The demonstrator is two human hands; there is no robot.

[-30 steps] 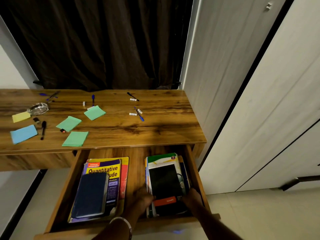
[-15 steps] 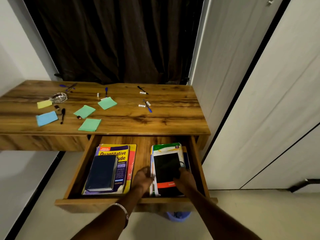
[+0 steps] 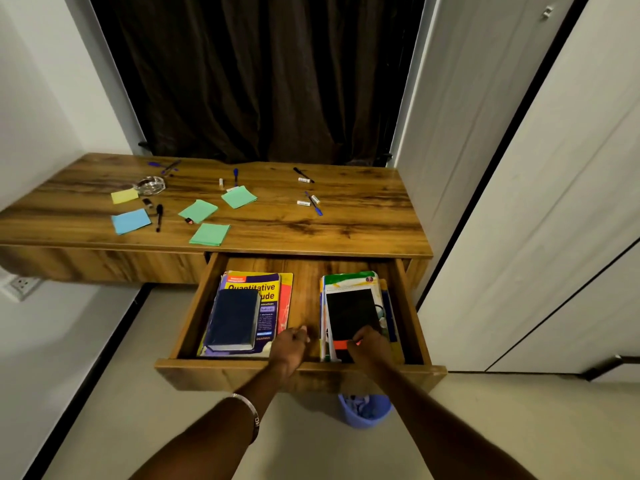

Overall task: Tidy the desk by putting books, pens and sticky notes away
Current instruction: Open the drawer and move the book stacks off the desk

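A dark curtain hangs behind the wooden counter, and a pale wardrobe stands at its right end. Under the counter top, on the right side, the drawer is pulled out. Inside it there are two stacks of books, well apart, with bare wood between them. The left stack has a yellow book with the word "Quantitative" and a dark blue book lying on top of it. The right stack has a black cover with an orange band on top.

The left hand is in the gap between the stacks, fingers curled in, and it holds nothing that I can see. The right hand lies on the near end of the black cover; I cannot tell if it grips the cover or only presses on it.

On the floor below the drawer front stands a small blue bin.

On the counter top lie three green sticky notes, one blue sticky note and one yellow sticky note, all near the left half. A glass ashtray is just beside the yellow one. Several pens are scattered: a black pen beside the blue note, a blue pen toward the right, and others near the back edge, with small white caps or erasers close to them, too small to tell.
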